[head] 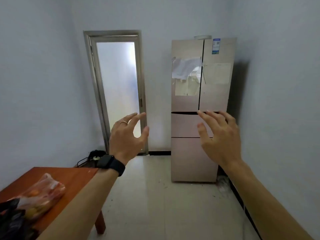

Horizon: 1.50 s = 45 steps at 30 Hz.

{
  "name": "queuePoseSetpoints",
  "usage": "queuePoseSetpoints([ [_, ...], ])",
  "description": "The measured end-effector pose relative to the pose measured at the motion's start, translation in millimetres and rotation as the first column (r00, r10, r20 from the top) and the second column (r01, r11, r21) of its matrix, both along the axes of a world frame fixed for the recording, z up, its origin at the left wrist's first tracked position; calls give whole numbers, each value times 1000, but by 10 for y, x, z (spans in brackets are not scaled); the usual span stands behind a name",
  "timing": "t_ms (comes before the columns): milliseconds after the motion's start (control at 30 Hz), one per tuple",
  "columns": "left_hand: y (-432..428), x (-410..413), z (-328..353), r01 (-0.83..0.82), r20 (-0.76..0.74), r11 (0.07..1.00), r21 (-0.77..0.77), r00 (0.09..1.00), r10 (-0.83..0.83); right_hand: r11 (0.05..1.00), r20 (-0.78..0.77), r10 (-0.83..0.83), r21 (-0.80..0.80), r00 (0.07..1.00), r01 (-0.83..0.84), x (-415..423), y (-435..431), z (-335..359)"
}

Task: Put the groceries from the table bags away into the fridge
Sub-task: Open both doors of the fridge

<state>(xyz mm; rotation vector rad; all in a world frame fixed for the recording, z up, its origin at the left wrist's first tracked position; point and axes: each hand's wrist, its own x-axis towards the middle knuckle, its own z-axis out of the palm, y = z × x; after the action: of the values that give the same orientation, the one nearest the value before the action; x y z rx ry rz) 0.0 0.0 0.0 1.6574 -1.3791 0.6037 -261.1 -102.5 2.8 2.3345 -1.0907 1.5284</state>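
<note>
Table (72,177) with bags (39,196), closed fridge (195,153) opposite.

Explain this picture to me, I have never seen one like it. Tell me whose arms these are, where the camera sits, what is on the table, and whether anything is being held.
There is no machine here. The camera is worn on a person's head, looking forward and down, so the two arms are that person's own. The left hand, above a dark wristwatch, and the right hand are both raised with fingers spread, and both are empty. At lower left stands a reddish wooden table with an orange plastic bag of groceries and a dark bag beside it. Straight ahead the fridge stands against the wall, its doors shut. Left of it is a frosted glass door.
</note>
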Motion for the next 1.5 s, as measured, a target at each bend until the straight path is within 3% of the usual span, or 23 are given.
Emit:
queuePoseSetpoints([
  [133,-589,203,-394,39,-103,993,109,994,-28,991,13,-25,131,1000,23,273,-489,-405],
  [533,-2973,1097,-1012,151,-188,924,351,978,-88,906,-218,-116,377,969,193,1210,-2682,-1003],
  [800,-4119,1385,-1137,175,-194,872,457,977,-94,876,-246,-143,420,959,238,1441,-3731,-1170],
  [1033,-5481,1441,-1336,200,-175,864,461,976,-132,860,-253,-148,445,956,251,1471,-4993,-1390],
  [1300,-7153,1338,-1575,198,-220,838,508,971,-96,814,-155,-58,565,986,137,1414,-6710,-1454],
  [1500,-8142,1284,-1769,330,-442,796,507,893,-88,692,15,-25,722,1000,7,1383,-7774,-1487],
])
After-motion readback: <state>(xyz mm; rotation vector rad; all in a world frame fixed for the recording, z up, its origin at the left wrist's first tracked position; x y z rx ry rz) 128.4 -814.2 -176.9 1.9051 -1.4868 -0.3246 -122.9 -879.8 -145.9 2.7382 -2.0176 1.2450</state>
